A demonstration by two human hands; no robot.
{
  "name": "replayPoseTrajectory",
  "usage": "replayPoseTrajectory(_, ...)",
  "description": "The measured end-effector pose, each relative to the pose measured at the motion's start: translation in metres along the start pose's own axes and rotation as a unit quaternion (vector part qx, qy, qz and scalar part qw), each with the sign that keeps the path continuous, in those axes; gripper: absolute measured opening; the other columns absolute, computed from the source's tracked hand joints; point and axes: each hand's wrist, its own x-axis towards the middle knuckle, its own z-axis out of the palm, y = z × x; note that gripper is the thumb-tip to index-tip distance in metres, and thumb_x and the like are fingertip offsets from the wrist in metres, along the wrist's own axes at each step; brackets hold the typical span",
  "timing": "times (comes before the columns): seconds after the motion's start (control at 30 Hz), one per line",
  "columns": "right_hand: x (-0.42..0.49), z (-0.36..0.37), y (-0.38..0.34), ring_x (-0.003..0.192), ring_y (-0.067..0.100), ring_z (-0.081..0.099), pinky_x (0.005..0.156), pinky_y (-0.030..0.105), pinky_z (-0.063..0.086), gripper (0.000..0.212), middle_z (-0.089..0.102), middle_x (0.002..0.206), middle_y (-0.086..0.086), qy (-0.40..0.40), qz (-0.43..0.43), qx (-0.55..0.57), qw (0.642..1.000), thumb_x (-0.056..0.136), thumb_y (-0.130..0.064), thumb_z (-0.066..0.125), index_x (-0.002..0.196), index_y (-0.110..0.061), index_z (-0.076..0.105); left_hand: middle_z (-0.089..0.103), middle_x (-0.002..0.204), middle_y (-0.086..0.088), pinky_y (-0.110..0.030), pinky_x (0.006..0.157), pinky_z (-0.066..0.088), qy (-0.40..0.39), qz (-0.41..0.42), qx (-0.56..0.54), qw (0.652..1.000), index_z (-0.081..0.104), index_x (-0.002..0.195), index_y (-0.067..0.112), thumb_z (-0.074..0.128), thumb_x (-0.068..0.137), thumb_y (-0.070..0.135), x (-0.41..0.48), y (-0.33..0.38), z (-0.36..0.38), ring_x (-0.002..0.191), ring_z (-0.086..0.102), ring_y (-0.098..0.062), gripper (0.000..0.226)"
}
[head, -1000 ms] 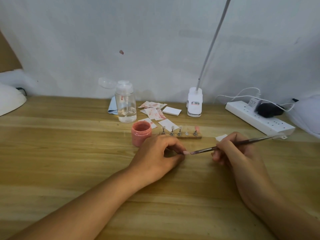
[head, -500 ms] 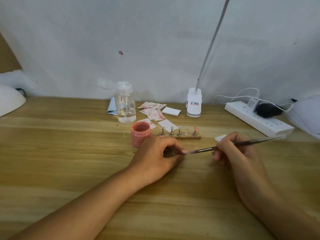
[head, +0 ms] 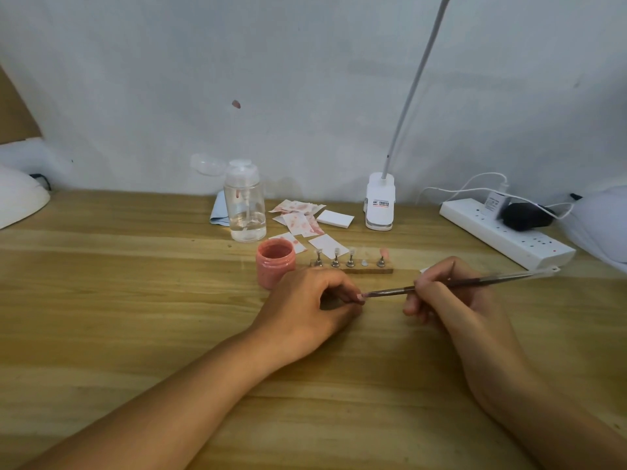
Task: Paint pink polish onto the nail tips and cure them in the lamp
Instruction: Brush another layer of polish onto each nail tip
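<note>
The left hand [head: 305,301] pinches a light, slippery nail tip [head: 360,296] by its edges, while the right hand [head: 444,293] grips the brush [head: 441,285] mid-handle.

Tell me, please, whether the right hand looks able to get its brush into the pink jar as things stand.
Probably yes. The pink jar stands open. The left hand, pinching a nail tip, lies between it and the right hand, so the brush would have to pass over those knuckles.
</note>
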Motion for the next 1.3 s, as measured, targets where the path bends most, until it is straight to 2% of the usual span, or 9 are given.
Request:
replayPoseTrajectory(0.1, -0.002, 0.002, -0.001, 0.060, 0.015, 0.059, 0.057, 0.019, 0.050, 0.004, 0.068, 0.064, 0.011, -0.029, -0.010, -0.016, 0.999, 0.090, 0.002, 0.057, 0.087, 0.005, 0.056, 0.072, 0.085, 0.016, -0.014, 0.080, 0.049, -0.001, 0.003, 0.003, 1.000, 0.076, 0.089, 0.025, 0.078, 0.082, 0.017, 0.000, -0.001, 0.000, 0.085, 0.063, 0.005, 0.010)
replayPoseTrajectory(0.3, 0.001, -0.001, 0.001, 0.055, 0.009, 0.057, 0.054, 0.017, 0.046, 0.005, 0.064, 0.058, 0.006, 0.028, -0.008, -0.016, 0.999, 0.087, 0.003, 0.055, 0.084, 0.008, 0.054, 0.072, 0.086, 0.015, -0.011, 0.077, 0.047, 0.000, 0.004, 0.002, 1.000, 0.077, 0.090, 0.022, 0.078, 0.083, 0.018, 0.000, -0.002, 0.000, 0.084, 0.064, 0.006, 0.008)
replayPoseTrajectory(0.43, -0.002, 0.003, -0.003, 0.057, 0.010, 0.060, 0.054, 0.016, 0.048, 0.003, 0.066, 0.061, 0.010, -0.020, -0.018, -0.024, 0.999, 0.086, 0.006, 0.056, 0.084, 0.006, 0.055, 0.072, 0.084, 0.016, -0.009, 0.076, 0.046, -0.001, 0.004, 0.004, 1.000, 0.075, 0.088, 0.026, 0.078, 0.082, 0.019, -0.001, -0.002, 0.000, 0.084, 0.063, 0.006, 0.009)
replayPoseTrajectory(0.67, 0.001, -0.003, 0.002, 0.058, 0.016, 0.052, 0.061, 0.032, 0.041, 0.005, 0.058, 0.057, 0.007, 0.091, -0.034, -0.012, 0.995, 0.085, 0.003, 0.053, 0.081, 0.005, 0.052, 0.073, 0.088, 0.013, -0.018, 0.080, 0.050, 0.003, 0.011, -0.006, 1.000, 0.077, 0.091, 0.021, 0.077, 0.083, 0.019, -0.001, -0.002, 0.000, 0.087, 0.064, 0.003, 0.008)
replayPoseTrajectory(0.8, -0.005, -0.002, -0.002, 0.065, 0.011, 0.056, 0.063, 0.020, 0.047, 0.009, 0.059, 0.066, 0.011, 0.105, -0.114, -0.011, 0.988, 0.092, 0.004, 0.049, 0.087, -0.003, 0.052, 0.071, 0.090, 0.012, -0.027, 0.083, 0.049, 0.030, 0.028, -0.010, 0.999, 0.075, 0.090, 0.023, 0.075, 0.085, 0.023, -0.001, 0.000, -0.001, 0.091, 0.062, -0.001, 0.005)
replayPoseTrajectory(0.9, -0.008, 0.001, -0.004, 0.075, 0.011, 0.060, 0.070, 0.019, 0.049, 0.012, 0.066, 0.077, 0.007, 0.104, -0.153, -0.044, 0.982, 0.098, -0.005, 0.046, 0.099, -0.013, 0.056, 0.071, 0.094, 0.011, -0.037, 0.086, 0.050, 0.033, 0.029, -0.016, 0.999, 0.075, 0.093, 0.025, 0.074, 0.086, 0.026, -0.002, 0.000, -0.001, 0.095, 0.063, -0.005, 0.007)
replayPoseTrajectory(1.1, -0.005, 0.003, 0.000, 0.072, 0.015, 0.063, 0.070, 0.020, 0.052, 0.020, 0.070, 0.091, -0.003, 0.065, -0.164, -0.085, 0.981, 0.098, -0.018, 0.045, 0.109, -0.017, 0.061, 0.074, 0.086, 0.013, -0.029, 0.079, 0.057, 0.034, 0.028, -0.076, 0.996, 0.075, 0.091, 0.022, 0.074, 0.087, 0.021, -0.002, 0.001, 0.000, 0.083, 0.069, -0.001, 0.004)
replayPoseTrajectory(1.2, -0.005, 0.002, 0.006, 0.071, 0.014, 0.064, 0.066, 0.017, 0.050, 0.016, 0.069, 0.090, -0.010, 0.010, -0.170, -0.136, 0.976, 0.096, -0.007, 0.050, 0.099, -0.018, 0.061, 0.075, 0.089, 0.010, -0.023, 0.078, 0.056, 0.032, 0.030, -0.101, 0.994, 0.071, 0.094, 0.023, 0.075, 0.086, 0.016, -0.002, 0.003, 0.002, 0.083, 0.070, -0.002, 0.012)
replayPoseTrajectory(1.3, -0.006, 0.001, 0.010, 0.081, 0.011, 0.066, 0.069, 0.022, 0.053, 0.028, 0.066, 0.093, -0.014, -0.040, -0.177, -0.194, 0.964, 0.086, 0.004, 0.063, 0.097, -0.020, 0.056, 0.076, 0.090, 0.008, -0.021, 0.078, 0.056, 0.035, 0.036, -0.128, 0.990, 0.068, 0.093, 0.023, 0.076, 0.084, 0.014, -0.003, 0.004, 0.003, 0.082, 0.071, -0.002, 0.016)
